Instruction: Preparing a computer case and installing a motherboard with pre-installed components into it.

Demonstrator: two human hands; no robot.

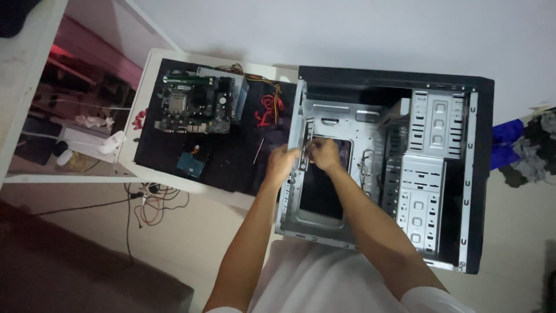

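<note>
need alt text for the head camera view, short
Seen from above, a person's left hand and right hand meet at the rear edge of an open, empty computer case lying on its side. A motherboard and loose cables rest on a black mat to its left.

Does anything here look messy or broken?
Nothing looks broken. The computer case lies open and stripped, both hands, left hand and right hand, at its rear panel. Its motherboard sits out on the black mat, and tangled cables sprawl on the floor.
</note>
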